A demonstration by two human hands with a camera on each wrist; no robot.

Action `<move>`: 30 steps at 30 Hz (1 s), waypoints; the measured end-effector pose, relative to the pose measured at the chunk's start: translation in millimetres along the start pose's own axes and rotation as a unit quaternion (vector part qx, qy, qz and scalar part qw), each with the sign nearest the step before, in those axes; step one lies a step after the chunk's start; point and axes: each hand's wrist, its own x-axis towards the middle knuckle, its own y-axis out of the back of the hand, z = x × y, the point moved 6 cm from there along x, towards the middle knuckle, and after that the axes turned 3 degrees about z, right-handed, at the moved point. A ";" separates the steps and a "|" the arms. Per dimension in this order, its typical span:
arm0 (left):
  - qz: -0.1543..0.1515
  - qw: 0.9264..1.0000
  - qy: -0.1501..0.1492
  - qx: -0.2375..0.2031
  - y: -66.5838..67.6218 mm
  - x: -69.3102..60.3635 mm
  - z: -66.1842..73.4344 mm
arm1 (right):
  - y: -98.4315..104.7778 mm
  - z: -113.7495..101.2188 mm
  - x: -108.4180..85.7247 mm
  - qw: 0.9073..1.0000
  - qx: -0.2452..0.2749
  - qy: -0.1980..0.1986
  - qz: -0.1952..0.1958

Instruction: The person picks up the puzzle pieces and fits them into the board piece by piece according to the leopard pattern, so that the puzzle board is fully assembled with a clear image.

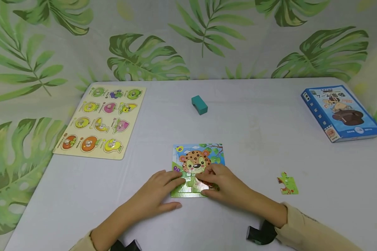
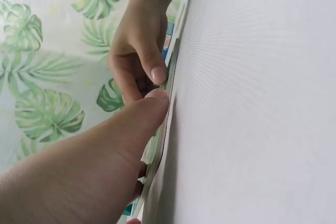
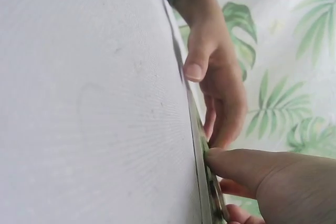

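A square jigsaw puzzle [image 1: 196, 155] with a cartoon leopard lies flat at the middle front of the table in the head view. My left hand [image 1: 158, 191] rests its fingertips on the puzzle's left side, thumb stretched out on the cloth below. At the lower right of the puzzle, my right hand [image 1: 227, 183] pinches a puzzle piece [image 1: 212, 185] with reddish-brown marks between thumb and fingers; the fingers hide much of it. A loose green puzzle piece [image 1: 288, 183] lies farther right. Both wrist views see the puzzle board [image 3: 198, 150] nearly edge-on, with both hands at it.
A wooden fruit board [image 1: 102, 122] lies at the left. Toward the back middle is a teal block [image 1: 199, 105]. A blue box [image 1: 342, 113] lies at the back right. Leaf-patterned fabric [image 1: 150, 57] hangs behind the white-covered table [image 1: 254, 132].
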 end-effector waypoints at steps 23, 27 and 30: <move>-0.016 0.998 -0.023 0.056 2.2 10.1 5.5 | 2.7 -2.8 7.6 0.994 -0.095 -0.004 -0.057; -0.021 0.998 -0.016 0.051 2.3 11.7 4.1 | 1.7 1.8 4.5 0.994 -0.089 0.002 -0.060; -0.022 0.999 -0.006 0.035 1.2 11.9 2.2 | -0.2 8.8 0.4 0.995 -0.062 -0.012 -0.078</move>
